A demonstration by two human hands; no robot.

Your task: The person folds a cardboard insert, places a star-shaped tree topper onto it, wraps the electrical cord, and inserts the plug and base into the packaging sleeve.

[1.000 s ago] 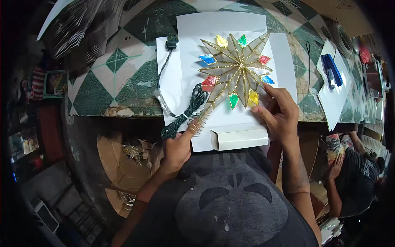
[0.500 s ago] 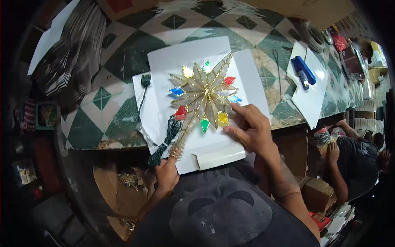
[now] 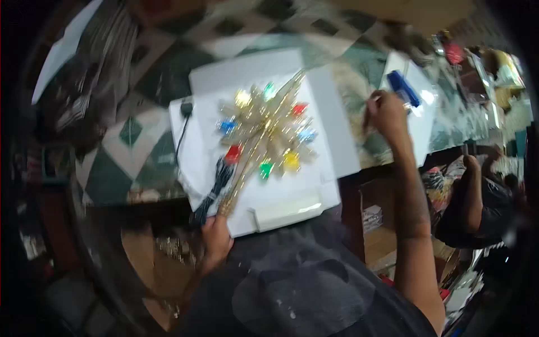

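A gold-edged star ornament (image 3: 266, 128) with red, blue, green and yellow diamond tips lies on an unfolded white box (image 3: 292, 194). My left hand (image 3: 218, 238) is closed at the star's long lower point, beside the box's near left corner. A bundled dark green cord (image 3: 214, 188) runs next to that point, and its plug (image 3: 186, 109) rests on the box's left side. My right hand (image 3: 388, 117) is over the table to the right of the box, fingers curled together in a pinch. Blur hides what they hold, if anything. Just beyond it is a blue stapler (image 3: 403, 89).
The stapler lies on a white sheet (image 3: 424, 115). A stack of folded sheets (image 3: 104, 62) stands at the far left of the green-and-white tiled table (image 3: 126, 151). Another person (image 3: 477, 205) sits at right, near cardboard boxes.
My right hand has left the star's right side and moved right and up towards the stapler. My left hand stays at the lower point. The whole view has shifted slightly and blurred.
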